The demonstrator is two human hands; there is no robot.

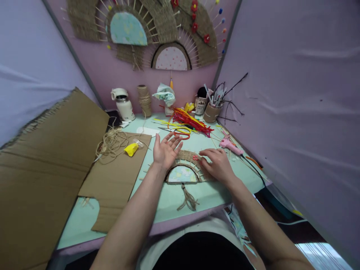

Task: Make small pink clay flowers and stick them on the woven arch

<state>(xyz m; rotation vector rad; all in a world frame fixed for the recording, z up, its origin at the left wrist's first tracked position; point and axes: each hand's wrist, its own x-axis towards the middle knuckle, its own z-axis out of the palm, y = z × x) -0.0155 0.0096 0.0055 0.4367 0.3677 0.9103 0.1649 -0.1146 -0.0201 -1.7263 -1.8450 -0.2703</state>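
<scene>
1. Black garment (194,251), at the lower edge, nearest the camera; forearms extend on either side.
2. Left hand (165,152): palm up, fingers loosely spread, released; nothing visible in it. Positioned at the left side of the woven arch.
3. Right hand (219,163): palm down, fingers bent at the arch's right side, beside the red flower. Whether anything is pinched, cannot tell.
4. Woven arch (188,154): twine on pale sticks, lying on the green tabletop (164,212) between the hands; floral half-round panel (182,174) inside the curve, twine tassel (189,198) below.
5. Red flower (195,157): small, set on the weave, right of centre. Handling, as judged: light fingertip pressure, petals uncrushed; the free palm could steady the arch from its left edge, clear of the slender sticks.
6. Glue gun (231,146): pink, corded, beyond the right hand. Advisable to keep fingers off its nozzle, as heat cannot be judged by eye.
7. Scissors (182,130) and red fuzzy stems (191,122): beyond the arch.
8. Flat cardboard (118,176), left, bearing loose twine (112,144) and a yellow piece (131,149); best kept apart from the weave.
</scene>
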